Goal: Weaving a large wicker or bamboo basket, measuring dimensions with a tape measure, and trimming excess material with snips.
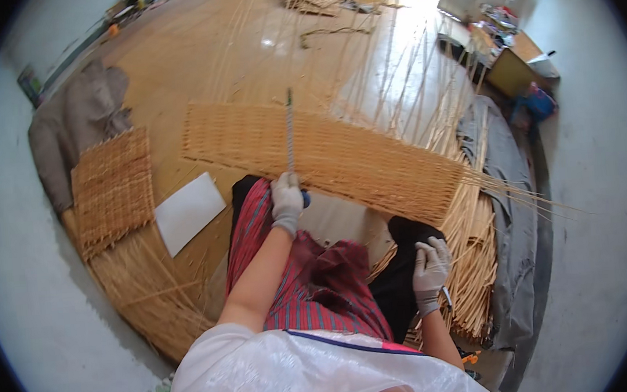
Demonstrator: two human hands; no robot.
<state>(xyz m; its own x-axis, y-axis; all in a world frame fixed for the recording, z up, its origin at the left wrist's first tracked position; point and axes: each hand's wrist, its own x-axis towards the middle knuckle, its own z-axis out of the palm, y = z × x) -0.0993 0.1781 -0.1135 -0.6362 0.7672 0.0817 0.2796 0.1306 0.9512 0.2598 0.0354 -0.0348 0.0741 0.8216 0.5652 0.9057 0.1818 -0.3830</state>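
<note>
A long woven strip mat (378, 169) lies across my legs, with loose fine splints trailing from its right end. My left hand (286, 194), in a pale glove, grips a blue-cased measuring tape (304, 197) whose narrow grey blade (289, 131) stretches across the mat toward the far edge. My gloved right hand (430, 264) rests by my black-covered right knee (403, 233), below the mat's right part, its fingers apart and slightly bent. Red striped cloth (313, 284) covers my lap.
At left lie a square woven piece (113, 190), grey cloth (72, 119), a white sheet (188, 213) and loose fibres. Bundled splints (475, 286) and grey fabric (512, 239) line the right wall (598, 262). Piled items (516, 55) stand at back right; long splints fan across the floor.
</note>
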